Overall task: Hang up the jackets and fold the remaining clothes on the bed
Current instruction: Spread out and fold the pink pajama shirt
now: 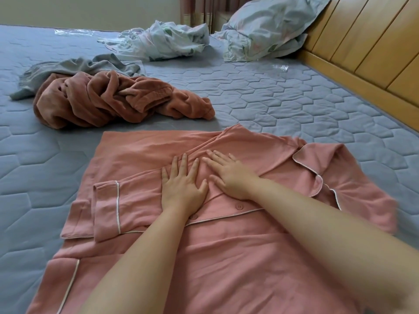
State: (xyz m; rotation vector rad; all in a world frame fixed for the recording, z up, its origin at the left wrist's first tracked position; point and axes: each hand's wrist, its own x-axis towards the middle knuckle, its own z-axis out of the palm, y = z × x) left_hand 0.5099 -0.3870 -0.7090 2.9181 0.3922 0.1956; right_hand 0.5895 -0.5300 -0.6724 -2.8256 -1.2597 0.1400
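A pink pyjama shirt (140,155) with white piping lies spread flat on the grey quilted bed (283,105), collar to the right, one sleeve folded across its front at the left. My left hand (181,184) presses flat on the middle of the shirt with fingers straight and spread. My right hand (229,175) lies flat right beside it, fingers also straight, touching the fabric. Beyond the shirt, a crumpled brown fleece garment (113,100) lies in a heap, with a grey garment (74,66) bunched behind it.
A rumpled floral sheet (163,41) and a floral pillow (267,30) sit at the head of the bed. The wooden headboard (367,46) runs along the right. A clear plastic wrapper (72,32) lies at the far left.
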